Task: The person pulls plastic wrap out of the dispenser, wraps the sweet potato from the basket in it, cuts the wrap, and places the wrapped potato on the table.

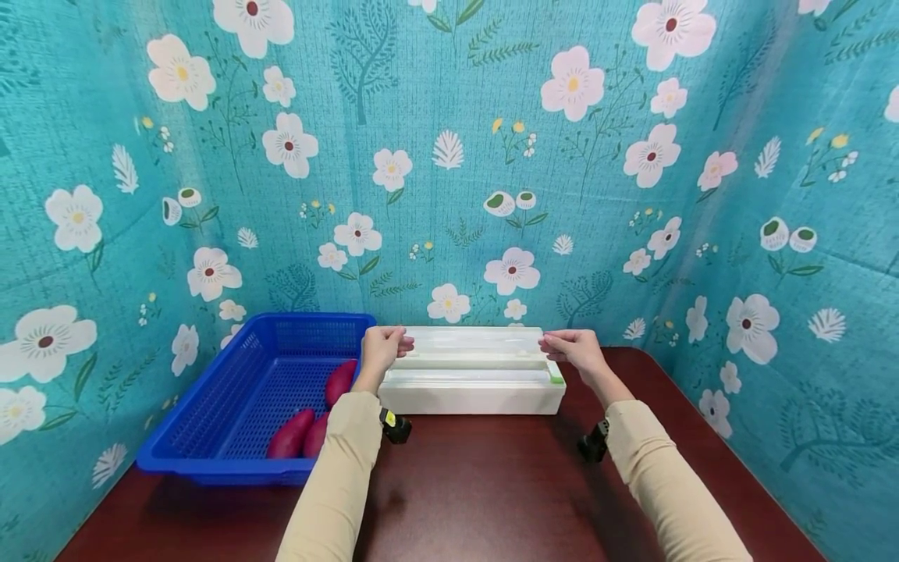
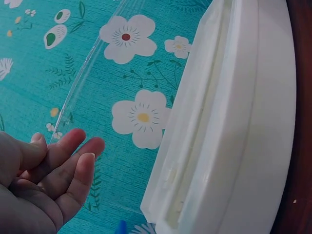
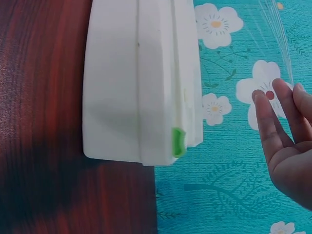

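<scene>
A white cling film dispenser point(image 1: 470, 401) stands on the table, its lid raised at the back. A green slide cutter point(image 3: 179, 142) sits at its right end. My left hand point(image 1: 381, 355), above the dispenser's left end, pinches a corner of clear cling film point(image 2: 80, 80) between thumb and index finger. The other fingers are loosely bent. Over the right end, my right hand point(image 1: 579, 353) pinches the opposite corner of the film. Between the hands the film's gathered edge shows as thin shiny lines in both wrist views, held up over the dispenser.
To the left stands a blue plastic basket point(image 1: 232, 467) with several red-skinned sweet potatoes point(image 1: 290, 434) in its right side. Its right edge comes close to my left forearm. A flowered teal cloth point(image 1: 449, 234) hangs behind the dark red table point(image 1: 485, 484) and along both sides.
</scene>
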{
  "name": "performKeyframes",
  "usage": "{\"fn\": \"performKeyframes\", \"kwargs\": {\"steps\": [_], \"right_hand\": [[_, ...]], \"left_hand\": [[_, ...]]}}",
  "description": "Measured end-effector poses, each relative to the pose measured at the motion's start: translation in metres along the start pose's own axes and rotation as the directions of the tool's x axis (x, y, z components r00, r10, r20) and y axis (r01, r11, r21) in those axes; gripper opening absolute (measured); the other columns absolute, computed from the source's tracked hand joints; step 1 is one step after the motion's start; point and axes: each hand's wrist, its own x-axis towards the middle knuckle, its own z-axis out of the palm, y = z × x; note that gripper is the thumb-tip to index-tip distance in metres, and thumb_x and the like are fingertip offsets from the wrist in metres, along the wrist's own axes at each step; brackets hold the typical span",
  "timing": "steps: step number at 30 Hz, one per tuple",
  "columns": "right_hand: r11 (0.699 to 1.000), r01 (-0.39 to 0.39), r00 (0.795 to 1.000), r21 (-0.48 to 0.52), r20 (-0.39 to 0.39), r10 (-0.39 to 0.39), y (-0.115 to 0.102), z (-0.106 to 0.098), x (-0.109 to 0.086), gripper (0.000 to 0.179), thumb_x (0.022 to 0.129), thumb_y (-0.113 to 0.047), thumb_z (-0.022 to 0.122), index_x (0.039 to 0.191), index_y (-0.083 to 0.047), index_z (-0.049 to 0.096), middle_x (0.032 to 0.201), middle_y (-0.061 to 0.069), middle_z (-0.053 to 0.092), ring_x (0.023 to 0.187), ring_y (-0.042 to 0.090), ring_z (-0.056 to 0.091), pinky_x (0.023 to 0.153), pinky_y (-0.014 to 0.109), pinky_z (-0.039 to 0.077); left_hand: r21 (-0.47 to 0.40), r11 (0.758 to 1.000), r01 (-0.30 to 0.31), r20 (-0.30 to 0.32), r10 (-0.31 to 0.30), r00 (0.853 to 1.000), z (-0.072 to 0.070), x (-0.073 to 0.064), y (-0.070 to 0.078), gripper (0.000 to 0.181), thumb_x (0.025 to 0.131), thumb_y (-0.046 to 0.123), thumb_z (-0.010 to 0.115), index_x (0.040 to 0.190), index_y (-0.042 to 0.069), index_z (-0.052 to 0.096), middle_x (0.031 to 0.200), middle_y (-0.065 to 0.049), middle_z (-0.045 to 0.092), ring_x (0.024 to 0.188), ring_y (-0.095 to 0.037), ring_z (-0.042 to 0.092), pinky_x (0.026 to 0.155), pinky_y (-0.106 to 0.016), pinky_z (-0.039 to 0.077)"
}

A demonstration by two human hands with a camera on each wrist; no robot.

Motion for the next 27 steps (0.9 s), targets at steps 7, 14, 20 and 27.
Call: {"fn": "performKeyframes", "kwargs": {"steps": [7,14,20,27], "right_hand": [[0.999,-0.007,1.000,-0.050,-0.029,0.005,-0.009,-0.004,0.001,0.034,0.087,-0.013,0.059,0.108,0.013,0.057,0.094,0.021,0.064,0.078,0.018,0.064,0.065,0.028,0.051],[0.998,-0.007,1.000,-0.062,-0.011,0.006,-0.016,-0.008,0.003,0.036,0.088,-0.015,0.057,0.111,0.013,0.056,0.091,0.012,0.066,0.080,0.013,0.064,0.075,0.035,0.049],[0.997,0.020,0.999,-0.071,-0.030,-0.022,-0.023,-0.010,0.003,0.039,0.086,-0.020,0.061,0.109,0.011,0.058,0.091,0.013,0.066,0.077,0.012,0.063,0.076,0.038,0.049],[0.995,0.088,0.996,-0.051,-0.002,-0.088,-0.033,-0.012,0.002,0.036,0.085,-0.023,0.062,0.104,0.008,0.063,0.088,0.013,0.067,0.074,0.013,0.063,0.068,0.031,0.051]], "left_hand": [[0.008,1.000,-0.023,0.005,0.022,1.000,0.000,0.002,0.009,0.024,0.091,0.010,0.050,0.099,-0.008,0.064,0.084,-0.019,0.066,0.075,-0.024,0.065,0.062,-0.028,0.051],[0.040,0.999,-0.021,0.003,0.021,1.000,-0.001,0.004,0.019,0.024,0.092,0.011,0.049,0.100,-0.006,0.064,0.085,-0.018,0.066,0.076,-0.023,0.065,0.062,-0.028,0.051],[0.048,0.998,-0.038,0.017,0.037,0.999,-0.002,0.005,0.029,0.025,0.092,0.011,0.049,0.102,-0.006,0.064,0.086,-0.018,0.066,0.076,-0.023,0.065,0.065,-0.030,0.051],[0.032,0.998,-0.054,0.013,0.054,0.998,-0.006,0.004,0.039,0.025,0.092,0.011,0.049,0.099,-0.007,0.065,0.086,-0.019,0.066,0.078,-0.025,0.065,0.066,-0.029,0.051]]}}
